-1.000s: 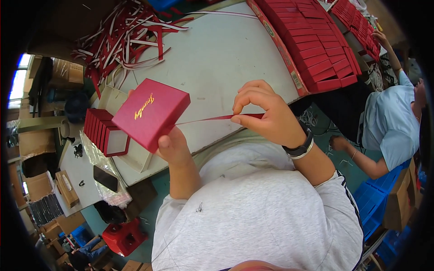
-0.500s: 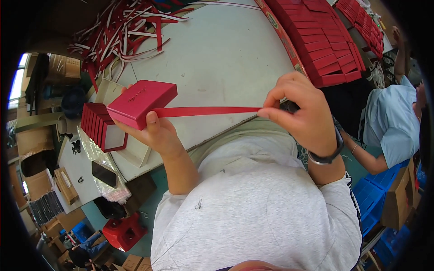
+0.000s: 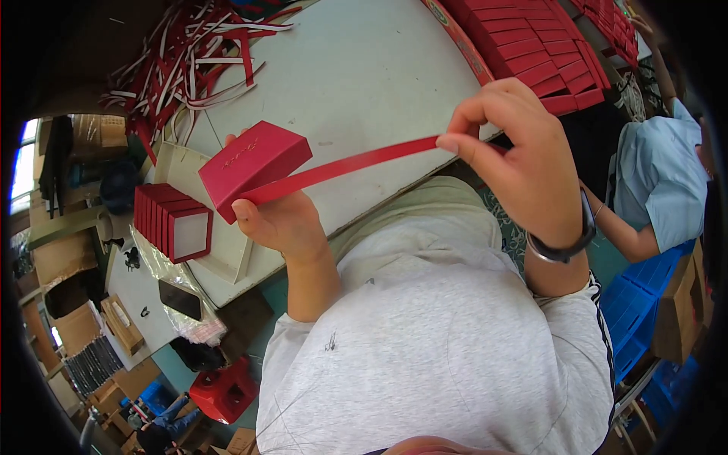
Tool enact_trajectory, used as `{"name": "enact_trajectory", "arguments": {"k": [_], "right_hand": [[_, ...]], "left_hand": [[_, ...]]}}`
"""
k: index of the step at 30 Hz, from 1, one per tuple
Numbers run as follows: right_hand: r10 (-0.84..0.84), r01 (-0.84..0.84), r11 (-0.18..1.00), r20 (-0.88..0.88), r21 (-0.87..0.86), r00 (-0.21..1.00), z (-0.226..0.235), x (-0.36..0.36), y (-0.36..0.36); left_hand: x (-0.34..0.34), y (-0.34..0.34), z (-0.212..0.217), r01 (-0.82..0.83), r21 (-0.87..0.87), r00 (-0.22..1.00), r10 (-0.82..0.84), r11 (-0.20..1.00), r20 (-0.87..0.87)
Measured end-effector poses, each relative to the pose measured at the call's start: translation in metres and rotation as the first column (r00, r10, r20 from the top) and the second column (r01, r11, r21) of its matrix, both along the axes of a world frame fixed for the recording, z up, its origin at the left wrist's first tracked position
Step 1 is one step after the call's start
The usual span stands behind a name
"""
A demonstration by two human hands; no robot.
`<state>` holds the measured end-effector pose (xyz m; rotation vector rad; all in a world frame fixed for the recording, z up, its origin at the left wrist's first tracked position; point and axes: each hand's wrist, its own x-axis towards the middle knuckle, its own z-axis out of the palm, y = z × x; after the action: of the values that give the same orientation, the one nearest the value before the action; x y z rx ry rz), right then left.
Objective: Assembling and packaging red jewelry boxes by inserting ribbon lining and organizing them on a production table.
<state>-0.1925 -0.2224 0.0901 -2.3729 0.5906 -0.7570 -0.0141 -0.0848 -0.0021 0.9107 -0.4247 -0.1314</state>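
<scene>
My left hand point(image 3: 287, 225) holds up a small dark-red gift box point(image 3: 254, 163) with lettering on its top, its thumb at the box's near corner. A flat red ribbon point(image 3: 356, 164) runs taut from that corner, by the thumb, to my right hand point(image 3: 517, 148). The right thumb and forefinger pinch the ribbon's far end. The rest of the left fingers are mostly hidden beneath and behind the box. Box and ribbon are both held above the white table point(image 3: 345, 91).
A tangled heap of red and white ribbons point(image 3: 193, 64) lies at the far left. Several red boxes point(image 3: 173, 222) stand in a shallow cream tray point(image 3: 241, 258). Many red boxes point(image 3: 531, 49) are stacked at the far right. A phone point(image 3: 180, 299) lies at left; a person in light blue point(image 3: 656, 178) sits at right.
My right hand has risen, so the ribbon now slopes up to the right across the box's near corner. The box has turned and tilted in my left hand.
</scene>
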Motion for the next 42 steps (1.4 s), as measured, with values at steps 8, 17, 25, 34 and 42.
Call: {"name": "enact_trajectory", "arguments": {"k": [8,17,25,34,42], "right_hand": [[0.046,-0.044,0.996,-0.026,0.074,0.999,-0.027,0.016,-0.024],[0.026,-0.015,0.987,-0.063,0.159,0.998,-0.039,0.026,-0.028],[0.033,-0.027,0.987,-0.031,0.161,0.999,-0.037,0.022,-0.027],[0.058,-0.051,0.98,-0.032,0.194,0.998,-0.041,0.029,-0.027],[0.107,-0.103,0.955,0.002,0.276,0.994,-0.032,0.036,-0.018]], "left_hand": [[-0.005,-0.001,-0.002,0.029,-0.06,0.991,-0.037,0.998,-0.126],[-0.009,-0.004,-0.001,0.081,-0.103,0.965,-0.104,0.991,-0.24],[-0.009,-0.008,-0.002,0.029,-0.042,0.978,-0.037,0.999,-0.205],[-0.012,-0.005,-0.001,0.085,-0.169,0.947,-0.132,0.982,-0.292],[-0.013,-0.007,0.003,0.216,-0.434,0.768,-0.427,0.875,-0.477]]}}
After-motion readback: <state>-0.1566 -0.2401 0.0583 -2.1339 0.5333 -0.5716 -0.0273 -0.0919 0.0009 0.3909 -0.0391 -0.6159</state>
